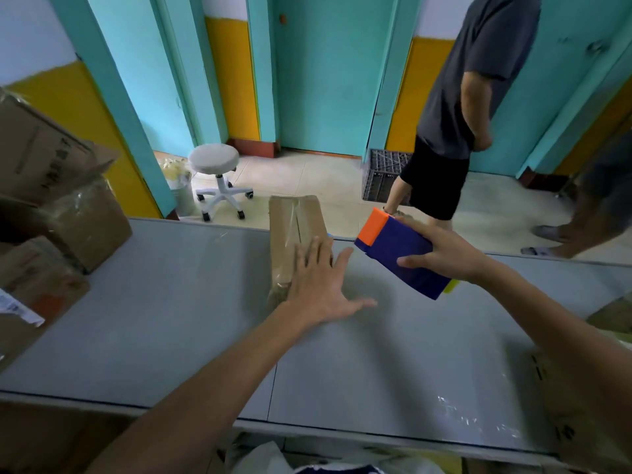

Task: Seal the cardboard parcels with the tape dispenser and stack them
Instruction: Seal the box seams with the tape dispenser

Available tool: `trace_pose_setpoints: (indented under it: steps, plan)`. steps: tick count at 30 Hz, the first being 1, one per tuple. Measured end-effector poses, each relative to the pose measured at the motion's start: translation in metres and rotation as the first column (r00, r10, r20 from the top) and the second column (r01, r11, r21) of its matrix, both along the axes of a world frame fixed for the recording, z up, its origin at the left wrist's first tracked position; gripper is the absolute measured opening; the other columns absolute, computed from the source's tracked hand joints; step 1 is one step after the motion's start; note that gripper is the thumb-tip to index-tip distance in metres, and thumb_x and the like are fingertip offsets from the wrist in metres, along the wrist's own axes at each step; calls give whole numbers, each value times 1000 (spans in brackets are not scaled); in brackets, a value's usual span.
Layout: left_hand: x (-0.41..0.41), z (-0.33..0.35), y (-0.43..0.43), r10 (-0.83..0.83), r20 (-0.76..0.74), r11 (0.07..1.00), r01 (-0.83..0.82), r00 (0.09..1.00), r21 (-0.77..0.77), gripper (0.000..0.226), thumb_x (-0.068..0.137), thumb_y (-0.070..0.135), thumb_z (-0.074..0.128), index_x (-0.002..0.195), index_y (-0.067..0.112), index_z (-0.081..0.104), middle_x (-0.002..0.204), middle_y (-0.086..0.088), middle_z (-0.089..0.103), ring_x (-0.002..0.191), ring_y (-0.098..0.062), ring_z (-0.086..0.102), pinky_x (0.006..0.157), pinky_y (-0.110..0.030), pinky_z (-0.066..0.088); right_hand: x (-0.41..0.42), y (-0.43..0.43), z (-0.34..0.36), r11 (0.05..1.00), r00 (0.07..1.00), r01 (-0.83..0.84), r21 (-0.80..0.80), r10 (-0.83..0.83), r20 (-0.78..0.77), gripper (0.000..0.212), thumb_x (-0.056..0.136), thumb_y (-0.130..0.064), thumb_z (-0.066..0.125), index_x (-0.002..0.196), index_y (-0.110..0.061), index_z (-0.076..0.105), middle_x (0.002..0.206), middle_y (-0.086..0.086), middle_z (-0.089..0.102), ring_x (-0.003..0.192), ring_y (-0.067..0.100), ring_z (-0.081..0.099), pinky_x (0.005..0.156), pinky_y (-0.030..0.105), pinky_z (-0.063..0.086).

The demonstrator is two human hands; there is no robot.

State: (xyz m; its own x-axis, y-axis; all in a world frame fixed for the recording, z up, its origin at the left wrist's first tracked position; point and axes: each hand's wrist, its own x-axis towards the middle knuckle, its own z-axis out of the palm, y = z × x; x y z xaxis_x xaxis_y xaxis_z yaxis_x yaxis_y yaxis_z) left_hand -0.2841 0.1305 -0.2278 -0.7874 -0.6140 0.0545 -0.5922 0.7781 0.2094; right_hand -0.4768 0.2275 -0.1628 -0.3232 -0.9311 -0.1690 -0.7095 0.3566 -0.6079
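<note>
A narrow brown cardboard parcel [290, 230] lies on the grey table [171, 302], reaching to the far edge, with clear tape along its top seam. My left hand [321, 285] rests flat with fingers spread on the parcel's near right side. My right hand [444, 254] holds a blue tape dispenser [400, 254] with an orange end, lifted above the table just right of the parcel. A bit of yellow shows behind the dispenser.
Several cardboard boxes [51, 186] are piled at the table's left end, and another box [581, 405] sits at the near right. Beyond the table stand a white stool [215, 172], a dark crate [383, 176] and a person [455, 114] in dark clothes.
</note>
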Motion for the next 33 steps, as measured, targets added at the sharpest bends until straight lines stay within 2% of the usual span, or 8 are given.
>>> trace_pose_setpoints:
  steps: [3, 5, 8, 11, 18, 23, 30, 33]
  plan:
    - [30, 22, -20, 65, -573, 965, 95, 817, 246, 77, 66, 70, 42, 131, 29, 50, 146, -10, 33, 138, -21, 25, 114, -37, 18, -2, 1, 2, 1000, 1000, -1, 5, 0, 6, 75, 84, -28, 69, 145, -34, 25, 118, -3, 54, 94, 14, 57, 73, 25, 48]
    - [60, 24, -38, 93, -678, 945, 151, 729, 291, 54, 73, 59, 47, 121, 35, 52, 145, 0, 37, 135, -9, 27, 112, -26, 19, -3, 1, 4, 1000, 1000, -6, 19, 6, 0, 73, 85, -27, 68, 145, -35, 25, 114, -6, 51, 87, 8, 54, 66, 19, 43]
    - [100, 5, -62, -14, -513, 968, 140, 859, 208, 48, 83, 51, 45, 129, 37, 43, 147, 11, 28, 141, -16, 20, 114, -47, 19, -2, 0, 6, 999, 1000, -19, 46, 20, -13, 72, 87, -27, 66, 145, -35, 25, 112, -5, 51, 91, 14, 54, 67, 19, 42]
    - [119, -14, -72, -135, -312, 960, 202, 941, 193, 57, 82, 63, 34, 134, 41, 35, 150, 18, 15, 143, -15, 12, 114, -48, 17, 4, -7, 6, 998, 999, -22, 63, 25, -42, 70, 88, -28, 65, 145, -35, 24, 111, -6, 48, 94, 16, 49, 71, 25, 41]
    - [116, -28, -65, -194, -459, 979, 201, 867, -35, 44, 90, 45, 45, 124, 20, 59, 141, 4, 43, 118, -12, 49, 101, -38, 41, 11, -19, -6, 993, 998, -59, 99, 57, 28, 71, 88, -27, 65, 145, -33, 23, 114, -5, 48, 94, 15, 51, 64, 18, 42]
    - [105, -46, -50, -142, -558, 972, 9, 817, -235, 31, 82, 18, 49, 113, 17, 51, 127, -12, 59, 106, -15, 53, 92, -39, 50, 13, -22, -9, 994, 998, -58, 90, 54, 40, 71, 88, -25, 65, 145, -32, 25, 113, -4, 51, 91, 14, 51, 63, 17, 42]
    - [90, -51, -33, 49, -604, 995, -91, 795, -39, 53, 67, 47, 63, 109, 19, 46, 133, -4, 49, 117, -16, 44, 91, -46, 50, 15, -22, -7, 995, 997, -56, 81, 51, 59, 71, 87, -24, 65, 145, -32, 24, 113, -5, 50, 90, 10, 51, 63, 17, 43]
    - [95, -49, -32, 56, -593, 990, 30, 803, 135, 72, 58, 62, 68, 116, 29, 40, 143, 11, 30, 127, -8, 34, 99, -21, 34, 13, -17, -8, 995, 996, -57, 87, 50, 75, 71, 87, -24, 66, 144, -32, 25, 113, -6, 50, 88, 9, 52, 64, 17, 44]
